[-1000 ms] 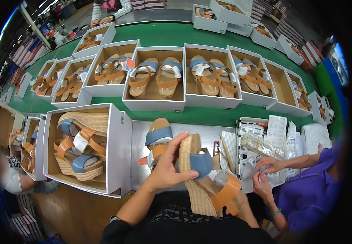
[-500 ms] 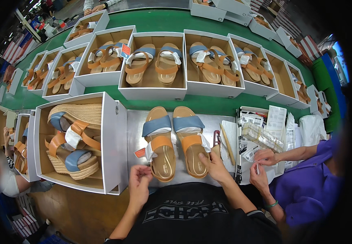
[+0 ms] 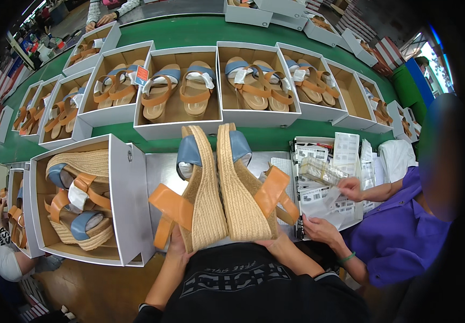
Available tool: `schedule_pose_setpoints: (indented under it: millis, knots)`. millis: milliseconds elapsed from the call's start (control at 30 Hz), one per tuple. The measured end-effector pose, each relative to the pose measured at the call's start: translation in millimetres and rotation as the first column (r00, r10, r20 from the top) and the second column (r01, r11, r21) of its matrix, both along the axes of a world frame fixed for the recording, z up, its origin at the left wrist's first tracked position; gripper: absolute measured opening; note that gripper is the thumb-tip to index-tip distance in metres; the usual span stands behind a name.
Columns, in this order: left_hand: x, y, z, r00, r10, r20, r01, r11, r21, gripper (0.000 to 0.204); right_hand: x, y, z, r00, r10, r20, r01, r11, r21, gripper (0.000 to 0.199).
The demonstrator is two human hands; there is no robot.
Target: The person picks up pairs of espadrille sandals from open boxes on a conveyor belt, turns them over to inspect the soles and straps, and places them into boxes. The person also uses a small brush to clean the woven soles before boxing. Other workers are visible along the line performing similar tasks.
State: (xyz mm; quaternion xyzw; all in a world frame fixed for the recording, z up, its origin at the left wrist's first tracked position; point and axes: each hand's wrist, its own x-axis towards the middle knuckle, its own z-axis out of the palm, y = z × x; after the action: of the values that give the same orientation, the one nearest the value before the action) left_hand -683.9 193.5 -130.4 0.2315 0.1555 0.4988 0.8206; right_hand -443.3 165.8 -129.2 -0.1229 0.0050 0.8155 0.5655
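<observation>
Two wedge sandals with blue toe straps, tan ankle straps and woven rope-look wedges are raised in front of my body. Their wedges face each other, close together in the middle. My left hand (image 3: 176, 247) grips the left wedge sandal (image 3: 206, 199) near its heel, with most fingers hidden behind it. The right wedge sandal (image 3: 245, 202) is held by my right hand (image 3: 279, 246) at the heel end, its fingers also largely hidden. Left of them, an open white shoebox (image 3: 122, 202) contains another pair of wedge sandals (image 3: 84, 172).
Beneath the sandals is a metal work surface (image 3: 160, 164). Open shoeboxes (image 3: 178, 129) with sandals line the green conveyor belt (image 3: 186, 35) beyond. At right, a co-worker in purple (image 3: 388, 237) handles thin paper over a tray (image 3: 297, 188) of labels. Another person's hands (image 3: 100, 20) show at far left.
The two sandals, lying soles down on the metal surface before, are now lifted and turned with their wedges facing inward. Both hands have taken hold of them. The co-worker's hands have moved apart.
</observation>
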Motion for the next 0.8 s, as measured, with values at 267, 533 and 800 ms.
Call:
schedule_pose_setpoints:
  millis: [267, 533, 800]
  knots:
    - [1, -7, 5, 0.995, -0.074, 0.066, 0.083, 0.987, -0.135, 0.065, -12, -11, 37, 0.871, -0.039, 0.490, -0.001, 0.997, 0.081, 0.066]
    - [0, -5, 13, 0.995, -0.083, 0.047, 0.091, 0.972, -0.217, 0.065, -9, -32, 64, 0.577, -0.025, 0.816, -0.070, 0.994, 0.080, 0.066]
    - [-2, -9, 34, 0.997, -0.080, 0.003, 0.076, 0.928, -0.365, 0.066, 2, -13, 27, 0.953, -0.044, 0.299, 0.074, 0.993, -0.092, 0.065]
